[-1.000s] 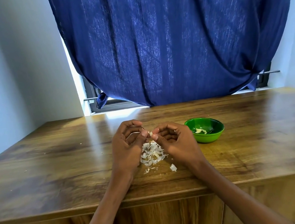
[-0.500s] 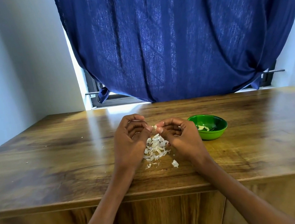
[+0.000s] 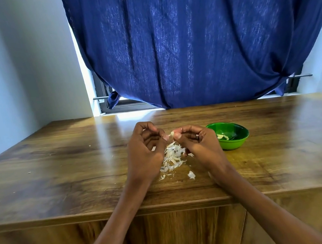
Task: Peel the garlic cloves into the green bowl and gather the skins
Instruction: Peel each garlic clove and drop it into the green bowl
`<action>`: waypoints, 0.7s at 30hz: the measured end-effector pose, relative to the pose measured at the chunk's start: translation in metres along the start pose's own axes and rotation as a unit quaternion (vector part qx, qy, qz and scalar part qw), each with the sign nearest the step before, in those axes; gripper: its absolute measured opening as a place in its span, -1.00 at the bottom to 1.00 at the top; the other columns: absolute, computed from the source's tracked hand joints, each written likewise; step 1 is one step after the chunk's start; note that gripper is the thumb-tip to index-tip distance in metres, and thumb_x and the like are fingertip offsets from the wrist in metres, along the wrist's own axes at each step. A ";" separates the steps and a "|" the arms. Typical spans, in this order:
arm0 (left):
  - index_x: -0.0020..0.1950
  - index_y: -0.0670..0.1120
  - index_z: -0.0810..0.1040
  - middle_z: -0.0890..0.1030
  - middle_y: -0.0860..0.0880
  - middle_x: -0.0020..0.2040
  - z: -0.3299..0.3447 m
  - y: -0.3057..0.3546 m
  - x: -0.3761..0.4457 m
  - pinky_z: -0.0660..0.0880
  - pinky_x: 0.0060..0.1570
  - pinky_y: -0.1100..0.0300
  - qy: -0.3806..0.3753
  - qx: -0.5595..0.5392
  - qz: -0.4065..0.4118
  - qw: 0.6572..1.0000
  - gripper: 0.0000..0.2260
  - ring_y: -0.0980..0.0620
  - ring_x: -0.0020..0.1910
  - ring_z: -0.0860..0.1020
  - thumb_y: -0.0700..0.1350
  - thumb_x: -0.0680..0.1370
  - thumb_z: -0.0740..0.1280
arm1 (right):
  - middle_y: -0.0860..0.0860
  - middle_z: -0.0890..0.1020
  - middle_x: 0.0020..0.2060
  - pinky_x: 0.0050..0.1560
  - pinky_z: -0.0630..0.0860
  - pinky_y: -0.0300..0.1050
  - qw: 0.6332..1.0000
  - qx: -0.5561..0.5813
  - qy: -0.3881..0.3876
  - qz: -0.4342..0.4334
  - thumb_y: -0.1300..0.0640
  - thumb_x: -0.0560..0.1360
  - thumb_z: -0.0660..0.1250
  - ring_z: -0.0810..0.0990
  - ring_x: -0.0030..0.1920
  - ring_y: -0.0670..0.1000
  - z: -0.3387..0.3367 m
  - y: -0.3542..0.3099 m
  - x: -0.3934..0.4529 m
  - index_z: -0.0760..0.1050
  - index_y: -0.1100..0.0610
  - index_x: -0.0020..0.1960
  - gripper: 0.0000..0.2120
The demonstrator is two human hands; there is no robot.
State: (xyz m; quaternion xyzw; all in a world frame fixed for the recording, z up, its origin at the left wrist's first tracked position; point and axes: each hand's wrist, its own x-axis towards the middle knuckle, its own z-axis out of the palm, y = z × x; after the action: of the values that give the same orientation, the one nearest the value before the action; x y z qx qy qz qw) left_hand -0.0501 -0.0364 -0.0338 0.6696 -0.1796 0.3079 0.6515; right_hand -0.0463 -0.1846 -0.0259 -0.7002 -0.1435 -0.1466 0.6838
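**Still peeling: a clove pinched between both hands above the skins**

Right now the garlic clove [image 3: 171,134] sits in the air between the two hands, above the table and just over the pile of skins [image 3: 173,157]. The left hand [image 3: 146,154] has its fingers curled, its thumb and fingertips nipping the clove's left end; the right hand [image 3: 198,145] is curled as well and pinches the right end. A ring [image 3: 197,137] shows on one right finger.

The skins lie in a loose white heap on the table [image 3: 61,174] between the wrists, with one larger scrap [image 3: 191,175] lying apart on the near side and tiny flecks scattered to the left. The green bowl [image 3: 237,142] stands just right of the right hand, not touching it, and holds a few peeled cloves [image 3: 222,136].

Compared with half a second ago, the hands keep the same pinch and the same place over the heap; the bowl and the stray scrap have not moved. Only the view has tipped slightly.

Both forearms cross the table's near edge. Wide bare wood stretches to the left and right of the hands and behind them, up to the far edge under the blue curtain [image 3: 196,40].
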 end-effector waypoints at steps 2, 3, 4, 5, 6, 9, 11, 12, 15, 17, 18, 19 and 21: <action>-0.05 -0.07 0.41 0.66 -0.15 -0.12 0.000 0.000 -0.001 0.62 0.00 0.11 -0.005 0.005 0.006 1.000 -0.72 -0.09 -0.10 0.67 -0.38 0.51 0.44 | 0.01 0.74 -0.16 -0.29 0.61 -0.14 1.000 0.012 0.004 0.004 0.23 0.52 0.45 0.66 -0.22 -0.17 0.000 -0.002 -0.001 0.66 0.07 -0.04 -0.93; -0.06 -0.07 0.41 0.66 -0.15 -0.12 0.001 0.001 -0.001 0.63 0.00 0.10 -0.007 0.007 0.010 1.000 -0.72 -0.11 -0.10 0.67 -0.39 0.51 0.44 | 0.01 0.74 -0.16 -0.29 0.60 -0.15 1.000 0.016 0.005 0.006 0.23 0.53 0.45 0.66 -0.22 -0.16 0.000 -0.002 -0.001 0.65 0.06 -0.05 -0.92; -0.06 -0.07 0.41 0.66 -0.16 -0.12 0.001 0.000 -0.001 0.63 0.00 0.10 -0.008 0.008 0.012 1.000 -0.71 -0.13 -0.10 0.67 -0.39 0.52 0.43 | 0.01 0.74 -0.16 -0.30 0.61 -0.15 1.000 0.017 0.007 0.008 0.23 0.53 0.44 0.66 -0.22 -0.14 0.000 -0.003 -0.001 0.65 0.05 -0.05 -0.91; -0.06 -0.07 0.40 0.66 -0.17 -0.12 0.001 0.000 -0.001 0.62 -0.01 0.11 -0.009 0.008 0.015 1.000 -0.71 -0.13 -0.10 0.66 -0.39 0.52 0.43 | 0.02 0.74 -0.16 -0.30 0.61 -0.14 1.000 0.020 0.010 0.012 0.22 0.53 0.44 0.65 -0.22 -0.11 -0.001 -0.003 -0.001 0.65 0.04 -0.06 -0.91; -0.06 -0.07 0.40 0.65 -0.18 -0.13 0.001 0.000 -0.001 0.62 -0.02 0.12 -0.009 0.008 0.018 1.000 -0.71 -0.13 -0.10 0.66 -0.40 0.52 0.42 | 0.04 0.74 -0.15 -0.31 0.60 -0.15 0.999 0.025 0.014 0.015 0.21 0.54 0.44 0.64 -0.21 -0.09 -0.001 -0.003 -0.001 0.66 0.03 -0.06 -0.91; -0.05 -0.07 0.41 0.65 -0.19 -0.14 0.001 -0.001 -0.001 0.61 -0.01 0.12 -0.018 0.012 0.030 0.999 -0.71 -0.16 -0.10 0.65 -0.41 0.51 0.41 | 0.04 0.73 -0.13 -0.35 0.59 -0.22 0.999 0.034 0.021 0.022 0.20 0.54 0.43 0.63 -0.19 -0.10 -0.001 -0.004 -0.001 0.65 0.03 -0.05 -0.92; -0.05 -0.07 0.41 0.65 -0.17 -0.14 0.001 -0.002 -0.001 0.61 -0.02 0.12 -0.023 0.014 0.034 0.999 -0.71 -0.15 -0.11 0.65 -0.42 0.51 0.41 | 0.01 0.73 -0.15 -0.36 0.57 -0.24 0.999 0.038 0.021 0.020 0.19 0.54 0.43 0.62 -0.22 -0.14 -0.002 -0.005 -0.001 0.65 0.02 -0.06 -0.92; -0.05 -0.07 0.42 0.65 -0.16 -0.14 0.001 -0.002 -0.001 0.61 -0.02 0.12 -0.024 0.015 0.036 0.999 -0.71 -0.14 -0.11 0.65 -0.42 0.51 0.42 | -0.01 0.73 -0.17 -0.36 0.56 -0.25 0.999 0.040 0.021 0.019 0.19 0.54 0.43 0.62 -0.23 -0.15 -0.002 -0.005 -0.001 0.65 0.02 -0.06 -0.92; -0.05 -0.05 0.42 0.64 -0.14 -0.14 0.001 -0.004 -0.001 0.61 -0.02 0.10 -0.027 0.015 0.046 0.998 -0.74 -0.12 -0.11 0.65 -0.35 0.50 0.42 | -0.06 0.71 -0.24 -0.35 0.55 -0.21 0.998 0.047 0.024 0.026 0.19 0.53 0.44 0.59 -0.27 -0.18 -0.002 -0.005 -0.001 0.67 0.03 -0.05 -0.92; -0.04 -0.04 0.43 0.64 -0.12 -0.14 0.001 -0.004 -0.001 0.60 -0.02 0.10 -0.027 0.015 0.046 0.998 -0.74 -0.08 -0.12 0.65 -0.36 0.50 0.42 | -0.07 0.70 -0.26 -0.36 0.54 -0.20 0.997 0.063 0.024 0.035 0.20 0.54 0.43 0.58 -0.28 -0.18 -0.002 -0.004 0.000 0.67 0.08 -0.01 -0.93; -0.04 -0.05 0.43 0.64 -0.12 -0.14 0.002 -0.004 -0.001 0.60 -0.03 0.11 -0.027 0.016 0.044 0.999 -0.72 -0.06 -0.13 0.64 -0.38 0.51 0.42 | -0.08 0.70 -0.27 -0.35 0.54 -0.19 0.997 0.066 0.023 0.037 0.20 0.54 0.43 0.58 -0.28 -0.17 -0.003 -0.004 0.000 0.67 0.10 0.01 -0.92; -0.04 -0.06 0.43 0.64 -0.12 -0.14 0.002 -0.004 -0.001 0.60 -0.03 0.10 -0.027 0.017 0.042 0.999 -0.72 -0.04 -0.14 0.64 -0.39 0.51 0.43 | -0.08 0.69 -0.27 -0.35 0.54 -0.18 0.997 0.067 0.021 0.039 0.20 0.54 0.43 0.58 -0.27 -0.17 -0.003 -0.004 0.000 0.67 0.11 0.03 -0.91; -0.04 -0.06 0.43 0.65 -0.13 -0.14 0.003 -0.003 -0.002 0.61 -0.03 0.10 -0.028 0.015 0.044 0.999 -0.74 -0.04 -0.14 0.64 -0.36 0.50 0.43 | -0.08 0.69 -0.26 -0.35 0.54 -0.18 0.996 0.078 0.022 0.047 0.19 0.55 0.43 0.58 -0.27 -0.16 -0.003 -0.004 0.000 0.67 0.12 0.04 -0.91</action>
State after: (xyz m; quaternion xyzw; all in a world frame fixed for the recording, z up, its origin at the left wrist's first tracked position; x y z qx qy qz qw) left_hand -0.0490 -0.0392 -0.0375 0.6789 -0.2220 0.3200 0.6225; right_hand -0.0475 -0.1878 -0.0223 -0.6473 -0.1066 -0.1176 0.7455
